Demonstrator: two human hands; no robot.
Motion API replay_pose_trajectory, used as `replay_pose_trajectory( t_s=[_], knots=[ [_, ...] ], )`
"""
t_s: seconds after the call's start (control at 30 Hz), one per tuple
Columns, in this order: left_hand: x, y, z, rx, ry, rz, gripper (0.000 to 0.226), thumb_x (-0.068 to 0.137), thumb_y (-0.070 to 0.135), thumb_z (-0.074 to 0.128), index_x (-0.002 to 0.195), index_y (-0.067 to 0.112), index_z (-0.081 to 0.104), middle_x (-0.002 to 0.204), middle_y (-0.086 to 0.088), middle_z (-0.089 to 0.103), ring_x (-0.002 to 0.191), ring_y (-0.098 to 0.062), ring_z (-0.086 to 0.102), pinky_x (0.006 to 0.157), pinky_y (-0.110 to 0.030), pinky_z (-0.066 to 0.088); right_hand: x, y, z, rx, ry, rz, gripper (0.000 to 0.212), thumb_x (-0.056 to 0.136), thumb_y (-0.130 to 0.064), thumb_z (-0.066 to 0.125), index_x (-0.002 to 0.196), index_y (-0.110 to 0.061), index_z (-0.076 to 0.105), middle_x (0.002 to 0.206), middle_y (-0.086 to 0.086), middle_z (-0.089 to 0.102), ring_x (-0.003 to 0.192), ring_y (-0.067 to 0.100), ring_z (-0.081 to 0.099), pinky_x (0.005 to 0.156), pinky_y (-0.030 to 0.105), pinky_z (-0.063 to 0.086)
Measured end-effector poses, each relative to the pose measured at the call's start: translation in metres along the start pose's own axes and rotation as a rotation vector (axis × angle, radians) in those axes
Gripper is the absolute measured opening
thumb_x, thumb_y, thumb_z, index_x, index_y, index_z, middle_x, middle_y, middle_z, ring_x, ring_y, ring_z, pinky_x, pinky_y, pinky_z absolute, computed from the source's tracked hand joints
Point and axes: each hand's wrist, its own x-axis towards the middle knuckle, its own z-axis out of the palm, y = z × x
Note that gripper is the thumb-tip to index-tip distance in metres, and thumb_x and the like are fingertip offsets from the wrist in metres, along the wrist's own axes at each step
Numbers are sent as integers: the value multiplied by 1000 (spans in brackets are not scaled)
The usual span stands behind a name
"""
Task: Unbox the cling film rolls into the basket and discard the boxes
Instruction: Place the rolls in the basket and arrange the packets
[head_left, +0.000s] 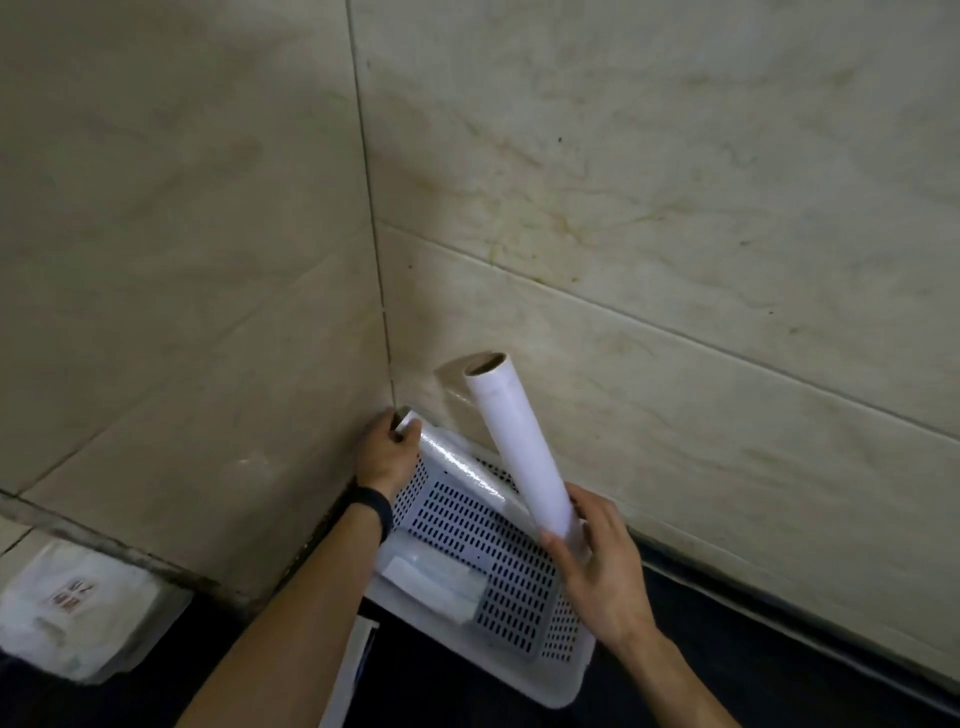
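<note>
In the head view, a white perforated basket (566, 686) sits on a dark surface (737, 654), pushed into the corner of a beige tiled wall (623, 208). The left hand (387, 452) curls its fingers round the far end of a glossy cling film roll (467, 467), which lies slanted across the basket's far side, that end right at the wall corner. The right hand (597, 561) grips the lower end of a second, matte white roll (511, 447) between thumb and fingers. This roll is held over the basket, tilted up and away, with its open cardboard core at the top; it crosses in front of the glossy roll's near end. A pale wrapped item (431, 571) lies in the basket's near left corner; what it is cannot be told. There is a black band (376, 512) on the left wrist. To the lower left sits a white wrapped package (78, 608) with red print, and a flat white edge (353, 665) shows just beside the basket. The count is two rolls in the hands and one basket.
</note>
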Motion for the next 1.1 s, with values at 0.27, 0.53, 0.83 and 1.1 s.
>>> replay_pose_trajectory(
  t_s=[0.27, 0.53, 0.83, 1.1],
  knots=[
    [-11, -32, -15, -235, -8, -153, 13, 94, 19, 61, 81, 21, 65, 92, -6, 71, 96, -29, 69, 93, -45, 54, 40, 5, -1, -134, -120, -85, 54, 91, -23, 67, 141, -21, 46, 134, -4, 50, 113, 13, 49, 97, 29, 43],
    [-25, -42, -23, -267, -44, -125, 26, 92, 22, 58, 67, 30, 58, 83, -1, 59, 81, -18, 55, 79, -35, 44, 61, 21, 45, -400, -338, -98, 59, 97, -18, 56, 152, -13, 35, 153, 11, 40, 135, 30, 38, 112, 35, 32],
    [-11, -40, -21, -292, -27, -213, 18, 94, 13, 57, 76, 12, 60, 77, -10, 59, 79, -21, 58, 73, -28, 51, -1, 44, 27, -525, 68, 60, 65, 84, -60, 62, 136, -22, 54, 152, 11, 41, 142, 33, 33, 109, 53, 38],
    [-15, -31, -12, -241, 37, -235, 31, 92, 15, 56, 62, 13, 48, 54, -2, 46, 59, -17, 45, 69, -31, 44, -17, 51, 33, -300, -214, 486, 111, 93, -35, 62, 149, -23, -33, 164, 17, 5, 98, 37, 66, 70, 44, 58]
  ],
)
